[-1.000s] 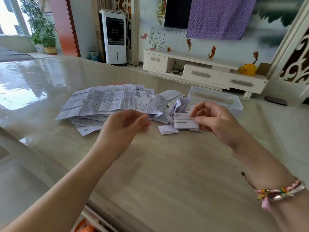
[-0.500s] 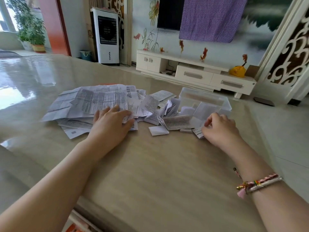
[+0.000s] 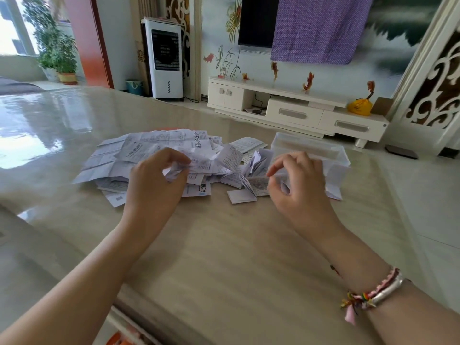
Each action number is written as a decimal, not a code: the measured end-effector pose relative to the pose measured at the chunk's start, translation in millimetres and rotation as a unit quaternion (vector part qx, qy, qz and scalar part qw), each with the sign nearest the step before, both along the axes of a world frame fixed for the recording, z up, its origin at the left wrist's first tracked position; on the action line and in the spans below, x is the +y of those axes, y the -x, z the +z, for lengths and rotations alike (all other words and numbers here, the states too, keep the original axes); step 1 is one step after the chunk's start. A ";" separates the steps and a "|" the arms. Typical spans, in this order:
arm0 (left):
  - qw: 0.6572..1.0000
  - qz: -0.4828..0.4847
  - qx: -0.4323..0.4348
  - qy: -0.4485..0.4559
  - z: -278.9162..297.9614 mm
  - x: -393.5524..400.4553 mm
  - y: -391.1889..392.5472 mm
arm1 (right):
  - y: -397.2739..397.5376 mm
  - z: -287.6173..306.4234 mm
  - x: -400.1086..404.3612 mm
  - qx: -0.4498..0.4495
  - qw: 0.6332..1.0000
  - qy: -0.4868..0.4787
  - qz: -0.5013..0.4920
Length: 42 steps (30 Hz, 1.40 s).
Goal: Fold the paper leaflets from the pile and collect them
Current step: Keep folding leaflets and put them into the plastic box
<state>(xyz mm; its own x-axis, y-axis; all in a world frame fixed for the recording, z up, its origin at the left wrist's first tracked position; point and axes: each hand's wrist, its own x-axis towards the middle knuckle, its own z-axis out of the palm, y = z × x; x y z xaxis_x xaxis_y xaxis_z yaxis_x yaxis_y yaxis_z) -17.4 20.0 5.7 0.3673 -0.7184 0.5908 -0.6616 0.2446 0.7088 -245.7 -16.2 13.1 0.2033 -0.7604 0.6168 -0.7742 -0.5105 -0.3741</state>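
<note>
Polished stone table (image 3: 224, 257) carries my pile of leaflets (image 3: 154, 155), spread left of the clear plastic box (image 3: 311, 148). My left hand (image 3: 156, 185) pinches a crumpled leaflet (image 3: 189, 163) above the pile; my right hand (image 3: 296, 188) hovers beside the box, fingers loosely curled, holding nothing.

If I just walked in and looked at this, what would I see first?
Probably the big messy pile of paper leaflets spread across the middle of the shiny table. The left hand is pinching a crumpled leaflet at the pile's near edge. The right hand hovers, fingers curled, before a clear plastic box.
</note>
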 end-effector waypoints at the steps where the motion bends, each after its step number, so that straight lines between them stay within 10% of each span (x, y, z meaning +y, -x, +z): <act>1: 1.000 -0.003 0.021 0.002 -1.1 2.4 -0.1 | -4.4 -2.1 2.8 0.005 1.000 -0.005 0.020; 17: 0.955 -0.259 0.112 -0.090 -6.1 56.7 -8.3 | -20.5 -12.6 17.0 0.054 0.972 -0.077 0.214; 30: 0.955 -0.191 0.168 -0.155 -6.2 48.3 -9.7 | -19.0 -7.4 16.9 -0.116 0.948 -0.201 0.217; 42: 0.968 -0.099 -0.193 -0.125 -19.2 47.7 -14.5 | -19.9 -8.2 21.6 0.086 0.980 -0.130 0.127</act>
<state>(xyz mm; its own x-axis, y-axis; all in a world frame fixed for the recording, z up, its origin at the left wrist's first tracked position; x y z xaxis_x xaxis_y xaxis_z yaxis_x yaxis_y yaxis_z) -2.9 67.7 -13.5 -0.0060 -0.8906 0.4548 -0.8461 0.2469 0.4723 -225.8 5.4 4.8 0.4900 -0.7990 0.3485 -0.6985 -0.5991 -0.3914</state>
